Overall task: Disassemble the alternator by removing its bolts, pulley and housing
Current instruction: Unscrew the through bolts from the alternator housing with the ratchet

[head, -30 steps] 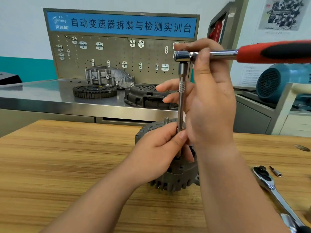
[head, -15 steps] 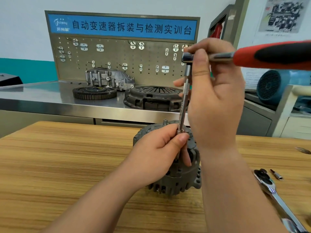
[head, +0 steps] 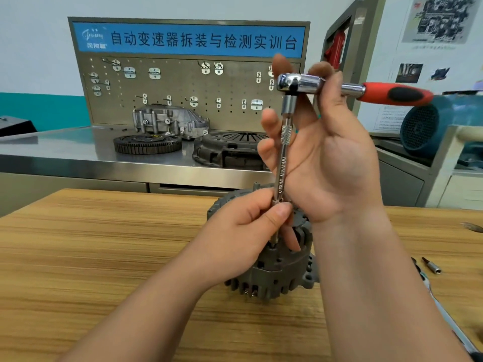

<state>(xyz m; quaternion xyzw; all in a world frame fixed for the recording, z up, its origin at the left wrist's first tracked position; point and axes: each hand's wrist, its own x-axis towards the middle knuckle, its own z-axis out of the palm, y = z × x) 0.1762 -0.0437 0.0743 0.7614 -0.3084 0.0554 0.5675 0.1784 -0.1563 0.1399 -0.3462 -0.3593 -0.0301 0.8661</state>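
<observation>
Above the alternator (head: 277, 270), upright on the wooden table (head: 104, 244), the right hand (head: 326, 158) has rolled palm-outward, fingers loosely curled round the ratchet (head: 298, 83) head, while the left hand (head: 243, 231) pinches the extension bar (head: 283, 163) low down: probably a re-grip mid-loosening.

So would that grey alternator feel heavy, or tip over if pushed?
Probably heavy: the alternator looks like thick cast metal. Standing on end on the table, it might tip under a shove. Its ribs should give grip.

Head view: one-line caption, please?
Left hand pinches a long chrome extension bar on the dark grey cast alternator; right hand holds the red-handled ratchet above.
</observation>
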